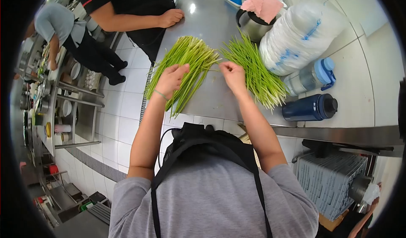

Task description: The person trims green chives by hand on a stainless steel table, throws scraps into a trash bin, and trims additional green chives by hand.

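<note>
Long green stalks lie in two piles on the steel table. My left hand rests at the left pile, its fingers bent over the stalks; what they grip, if anything, is too small to tell. Between the piles is my right hand, thumb and forefinger pinched together at the tip of what looks like a thin stalk. The right pile lies just beyond that hand, its pale ends toward the table's front edge.
Along the right stand a blue bottle, a clear bottle, wrapped white containers and a steel jug under a pink cloth. A co-worker's fist rests on the table's left edge. Another person stands by shelves.
</note>
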The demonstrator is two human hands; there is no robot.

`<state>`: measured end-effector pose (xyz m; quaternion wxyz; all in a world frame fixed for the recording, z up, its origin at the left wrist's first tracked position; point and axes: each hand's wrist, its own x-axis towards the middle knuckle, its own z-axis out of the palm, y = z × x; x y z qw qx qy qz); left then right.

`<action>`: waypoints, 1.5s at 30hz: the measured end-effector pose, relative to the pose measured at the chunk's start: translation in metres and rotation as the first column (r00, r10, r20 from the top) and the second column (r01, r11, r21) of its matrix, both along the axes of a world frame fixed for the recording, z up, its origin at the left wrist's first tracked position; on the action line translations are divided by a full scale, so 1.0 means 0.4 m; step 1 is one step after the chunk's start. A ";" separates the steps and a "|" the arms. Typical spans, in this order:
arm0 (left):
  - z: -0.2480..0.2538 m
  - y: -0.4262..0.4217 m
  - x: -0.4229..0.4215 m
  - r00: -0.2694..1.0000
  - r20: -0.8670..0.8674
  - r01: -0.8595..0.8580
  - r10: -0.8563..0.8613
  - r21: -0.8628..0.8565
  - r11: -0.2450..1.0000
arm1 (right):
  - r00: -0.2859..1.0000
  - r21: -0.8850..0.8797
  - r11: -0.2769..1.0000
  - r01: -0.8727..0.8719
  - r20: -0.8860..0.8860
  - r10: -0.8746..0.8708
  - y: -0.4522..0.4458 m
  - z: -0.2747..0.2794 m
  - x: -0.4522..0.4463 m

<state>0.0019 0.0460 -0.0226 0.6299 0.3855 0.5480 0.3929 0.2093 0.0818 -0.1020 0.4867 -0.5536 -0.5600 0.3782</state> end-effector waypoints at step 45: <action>-0.142 0.106 0.159 0.270 -0.956 0.447 0.119 0.233 0.864 | 0.947 -0.190 0.970 -0.153 0.253 0.199 -0.095 0.022 0.036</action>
